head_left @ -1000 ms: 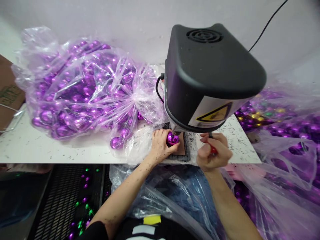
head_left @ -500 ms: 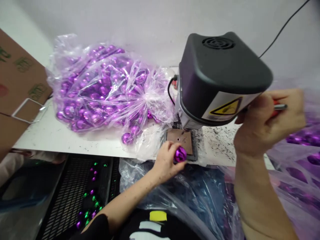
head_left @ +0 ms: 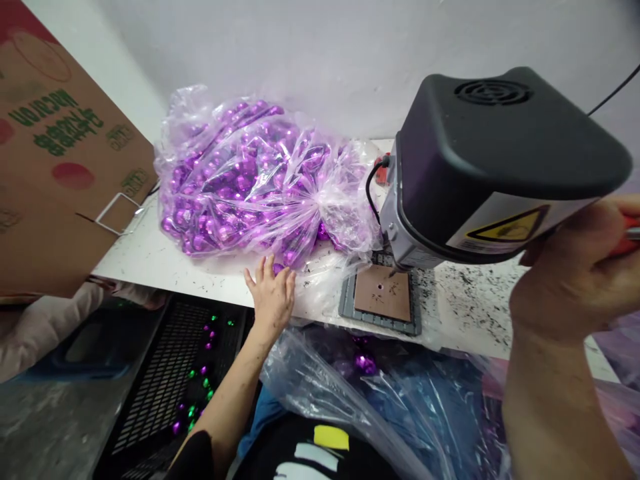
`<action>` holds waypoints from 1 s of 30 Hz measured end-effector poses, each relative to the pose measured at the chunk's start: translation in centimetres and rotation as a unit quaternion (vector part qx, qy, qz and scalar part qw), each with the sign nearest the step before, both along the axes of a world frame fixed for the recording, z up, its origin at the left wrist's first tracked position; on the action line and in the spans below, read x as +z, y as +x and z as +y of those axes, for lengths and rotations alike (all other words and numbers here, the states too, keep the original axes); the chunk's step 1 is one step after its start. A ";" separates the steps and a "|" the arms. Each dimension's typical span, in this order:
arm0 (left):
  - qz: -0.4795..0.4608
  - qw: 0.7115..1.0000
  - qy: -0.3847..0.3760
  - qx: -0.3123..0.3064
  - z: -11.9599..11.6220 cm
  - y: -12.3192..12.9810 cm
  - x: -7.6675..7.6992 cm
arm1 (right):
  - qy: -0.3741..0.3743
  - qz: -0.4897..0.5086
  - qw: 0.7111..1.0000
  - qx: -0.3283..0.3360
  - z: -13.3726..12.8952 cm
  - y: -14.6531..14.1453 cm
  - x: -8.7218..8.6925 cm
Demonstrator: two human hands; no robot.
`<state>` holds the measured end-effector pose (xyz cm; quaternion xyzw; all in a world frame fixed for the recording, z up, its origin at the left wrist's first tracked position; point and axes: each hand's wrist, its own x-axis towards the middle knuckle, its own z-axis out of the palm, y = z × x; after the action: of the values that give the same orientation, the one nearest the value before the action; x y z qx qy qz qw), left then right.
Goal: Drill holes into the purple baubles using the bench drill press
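Observation:
My left hand (head_left: 271,297) has its fingers spread over a purple ball (head_left: 278,268) by the mouth of a clear plastic bag (head_left: 320,200) full of shiny purple balls. My right hand (head_left: 575,267) is closed around a red-handled lever (head_left: 625,237) beside the black-topped machine (head_left: 500,140). Below the machine's head lies a brown square plate (head_left: 383,293) with a small hole, with no ball on it. Another purple ball (head_left: 366,363) lies in the plastic sheeting below the table edge.
A cardboard box (head_left: 65,160) stands at the left. A black crate (head_left: 170,373) holds small green and purple balls. Dark flecks cover the white table (head_left: 465,300). Another person's sleeve (head_left: 50,327) shows at the lower left.
My left hand has let go of the purple ball it held at the plate and moved left to the bag. My right hand stays on the lever. The view has shifted left.

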<state>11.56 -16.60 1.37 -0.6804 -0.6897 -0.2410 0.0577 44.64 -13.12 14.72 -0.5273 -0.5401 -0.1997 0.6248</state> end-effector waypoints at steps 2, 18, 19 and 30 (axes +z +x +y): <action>-0.019 1.000 0.009 0.007 0.8 -0.5 -0.4 | 0.001 -0.010 1.000 -0.009 0.0 0.0 -0.1; -0.609 0.793 0.010 0.008 3.8 0.4 -5.2 | -0.022 -0.007 1.000 0.008 -0.6 -0.6 0.4; -0.610 0.792 0.012 0.012 3.6 -0.2 -4.7 | -0.028 -0.004 0.999 0.017 -0.6 -0.5 0.3; 0.035 0.950 0.025 -0.308 3.3 2.5 1.5 | 0.022 -0.048 0.999 0.013 -0.4 -0.6 0.5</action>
<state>14.09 -13.34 2.90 -0.8660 -0.4380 -0.2403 0.0221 44.05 -13.51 15.25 -0.4960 -0.5719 -0.2285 0.6122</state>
